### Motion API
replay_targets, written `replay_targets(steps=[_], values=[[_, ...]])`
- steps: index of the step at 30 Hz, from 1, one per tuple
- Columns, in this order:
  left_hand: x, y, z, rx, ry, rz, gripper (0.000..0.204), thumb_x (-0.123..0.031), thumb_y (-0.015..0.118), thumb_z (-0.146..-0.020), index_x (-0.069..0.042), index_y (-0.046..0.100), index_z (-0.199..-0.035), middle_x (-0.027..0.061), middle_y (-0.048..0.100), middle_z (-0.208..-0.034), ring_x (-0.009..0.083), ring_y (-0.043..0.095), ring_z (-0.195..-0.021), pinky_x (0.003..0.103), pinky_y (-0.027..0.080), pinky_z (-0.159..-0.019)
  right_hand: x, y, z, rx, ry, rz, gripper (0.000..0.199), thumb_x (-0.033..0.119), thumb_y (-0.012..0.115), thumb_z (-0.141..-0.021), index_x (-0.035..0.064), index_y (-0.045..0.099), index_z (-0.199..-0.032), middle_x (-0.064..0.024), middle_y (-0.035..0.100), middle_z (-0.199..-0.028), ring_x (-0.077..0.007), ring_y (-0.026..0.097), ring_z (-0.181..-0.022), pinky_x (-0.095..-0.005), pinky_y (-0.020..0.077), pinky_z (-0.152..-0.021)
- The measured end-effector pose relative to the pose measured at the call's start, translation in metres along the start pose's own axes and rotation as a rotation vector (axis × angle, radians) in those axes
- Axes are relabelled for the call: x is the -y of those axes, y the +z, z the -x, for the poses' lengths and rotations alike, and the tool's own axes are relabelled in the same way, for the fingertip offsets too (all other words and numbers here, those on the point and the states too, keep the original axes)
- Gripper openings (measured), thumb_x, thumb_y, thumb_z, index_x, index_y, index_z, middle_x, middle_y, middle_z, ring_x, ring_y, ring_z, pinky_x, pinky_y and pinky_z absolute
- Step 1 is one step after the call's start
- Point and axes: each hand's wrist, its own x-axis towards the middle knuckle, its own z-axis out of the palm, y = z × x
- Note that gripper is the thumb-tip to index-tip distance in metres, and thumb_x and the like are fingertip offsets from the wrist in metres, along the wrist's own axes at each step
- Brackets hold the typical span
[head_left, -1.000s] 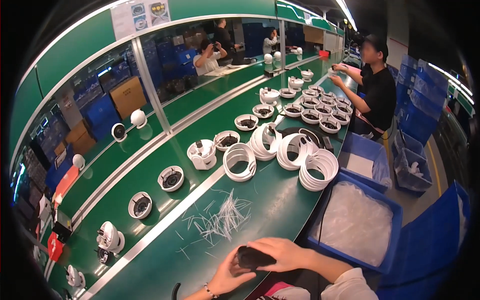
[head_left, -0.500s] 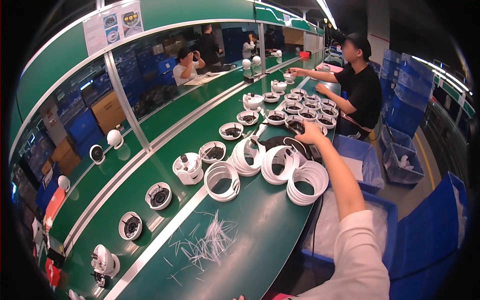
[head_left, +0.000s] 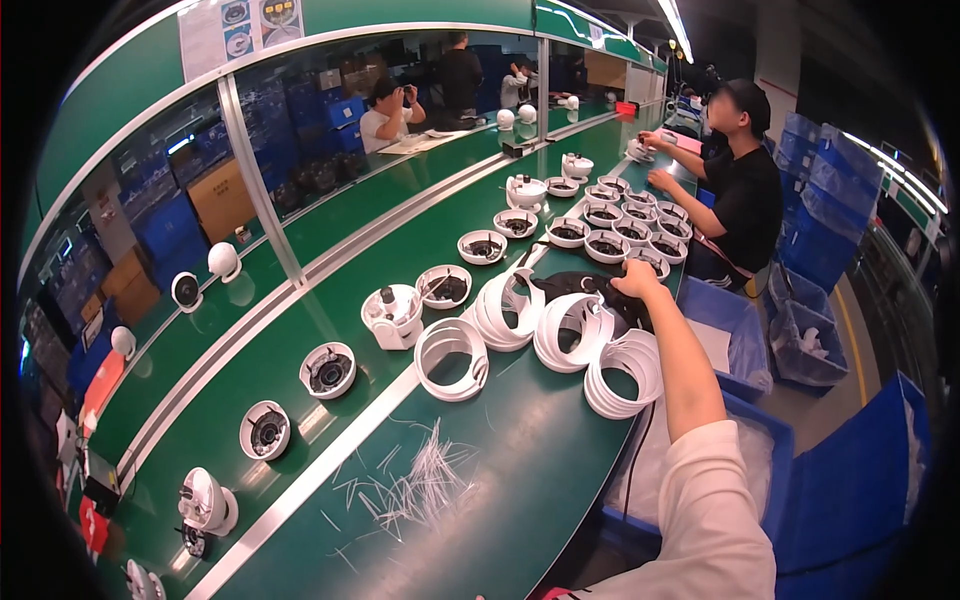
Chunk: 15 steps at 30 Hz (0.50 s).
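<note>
My right hand reaches over the bench with its fingers drawn together. It is at the near rim of a white round housing with black parts inside, beside a black bundle. The fingertips are partly hidden, so what they hold, if anything, does not show. Just nearer stand several stacks of white open rings. More white housings with black insides sit in rows beyond the hand. My left hand is out of view.
Thin white strips lie scattered on the near bench. White camera units and open housings line the green belt on the left. Blue bins stand at the bench's right edge. A co-worker handles a white unit farther along.
My right hand has drawn back slightly and to the right, away from one housing toward the housing at the bench's edge. The whole view has shifted a little.
</note>
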Motion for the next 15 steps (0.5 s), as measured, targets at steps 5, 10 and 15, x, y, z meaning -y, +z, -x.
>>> replay_targets(steps=[5, 10, 15], values=[[-0.002, 0.006, -0.005, -0.037, 0.003, -0.026, 0.049, -0.021, 0.051, -0.076, -0.01, 0.038, -0.121, 0.0101, 0.026, -0.133, 0.0254, 0.024, -0.123, 0.053, 0.017, -0.097, -0.017, -0.013, -0.006, -0.081, -0.066, -0.109, 0.046, 0.032, 0.064, -0.062, 0.0035, 0.058, -0.097, -0.0181, 0.056, -0.1, -0.0285, 0.054, -0.095, -0.0343, 0.0408, -0.084], [0.01, -0.003, -0.01, -0.194, 0.067, -0.135, 0.046, -0.025, 0.055, -0.074, -0.007, 0.044, -0.115, 0.0125, 0.04, -0.123, 0.0262, 0.039, -0.113, 0.048, 0.029, -0.092, 0.066, -0.073, 0.065, -0.536, -0.519, -0.488, 0.037, 0.019, 0.061, -0.071, 0.0019, 0.054, -0.103, -0.0132, 0.057, -0.098, -0.0242, 0.053, -0.094, -0.0325, 0.0395, -0.084], [0.022, 0.001, -0.008, -0.167, 0.113, 0.242, 0.045, -0.022, 0.056, -0.075, -0.008, 0.043, -0.116, 0.0077, 0.038, -0.127, 0.022, 0.032, -0.12, 0.051, 0.021, -0.095, 0.154, -0.077, 0.253, -0.511, -1.071, -0.736, 0.033, 0.002, 0.049, -0.074, -0.0063, 0.047, -0.106, -0.0179, 0.054, -0.103, -0.0268, 0.052, -0.094, -0.0349, 0.0386, -0.085]])
